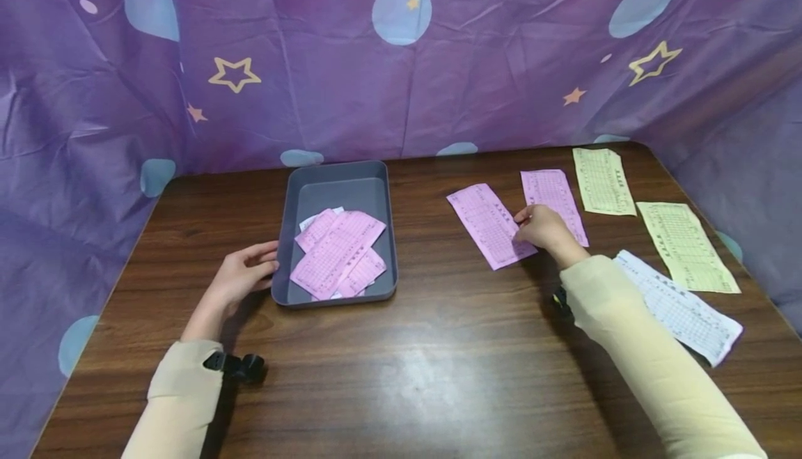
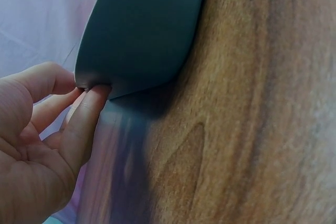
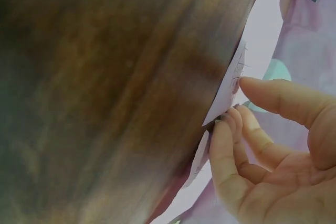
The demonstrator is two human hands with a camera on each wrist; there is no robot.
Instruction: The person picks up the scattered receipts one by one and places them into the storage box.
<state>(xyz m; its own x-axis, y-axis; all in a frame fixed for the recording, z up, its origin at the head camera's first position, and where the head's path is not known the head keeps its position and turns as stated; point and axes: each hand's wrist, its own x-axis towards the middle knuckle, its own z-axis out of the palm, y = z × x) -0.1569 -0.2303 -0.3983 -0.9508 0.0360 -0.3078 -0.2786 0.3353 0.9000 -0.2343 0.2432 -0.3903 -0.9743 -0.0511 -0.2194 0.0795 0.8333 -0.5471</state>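
A dark grey tray (image 1: pixel 338 175) stands left of centre, holding several pink printed slips (image 1: pixel 338 253) in a crossed pile, with white paper edges under them. My left hand (image 1: pixel 241 274) touches the tray's left wall with its fingertips. In the left wrist view, the left hand (image 2: pixel 58 129) has its fingertips against the outer corner of the tray (image 2: pixel 142 30). My right hand (image 1: pixel 546 230) pinches the right edge of a pink slip (image 1: pixel 485 222). Up close, the right hand (image 3: pixel 273 145) has thumb and fingertips at that slip's (image 3: pixel 228 90) edge.
Beside the right hand lies another pink slip (image 1: pixel 551 191). Two yellow-green slips (image 1: pixel 603 180) lie at the table's right side. A white slip (image 1: pixel 679 306), partly behind the right sleeve, lies nearer. A purple curtain (image 1: pixel 326 62) hangs behind the brown table (image 1: pixel 438 333).
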